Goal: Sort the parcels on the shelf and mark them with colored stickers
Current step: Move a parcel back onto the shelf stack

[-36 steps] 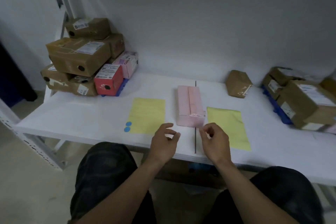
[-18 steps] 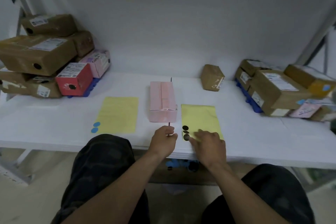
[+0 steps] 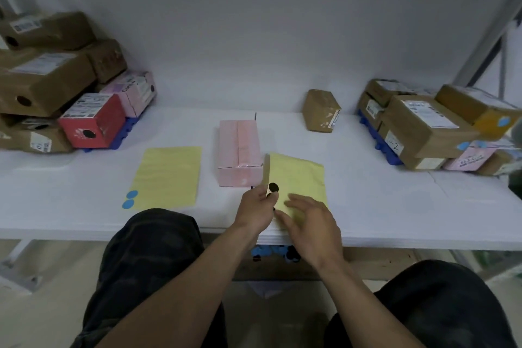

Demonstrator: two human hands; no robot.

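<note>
A long pink parcel [image 3: 239, 150] lies in the middle of the white shelf [image 3: 381, 206]. Right of it, a yellow sticker sheet [image 3: 299, 178] carries black round stickers [image 3: 273, 187] near its left edge. My left hand [image 3: 258, 206] pinches that left edge and lifts it off the shelf. My right hand [image 3: 310, 223] hovers over the sheet's near part with fingers spread and relaxed. A second yellow sheet [image 3: 169, 175] with two blue stickers [image 3: 130, 199] lies flat to the left.
Stacked brown, red and pink parcels [image 3: 53, 87] fill the left end, several bearing black dots. More brown and pink parcels [image 3: 429, 124] with blue dots sit at the right. A small brown parcel [image 3: 322, 110] stands alone at the back. My knees are below the shelf edge.
The view has shifted right and closer. My left hand took the right sheet's edge and raised it; my right hand moved from the black stickers to just above the sheet.
</note>
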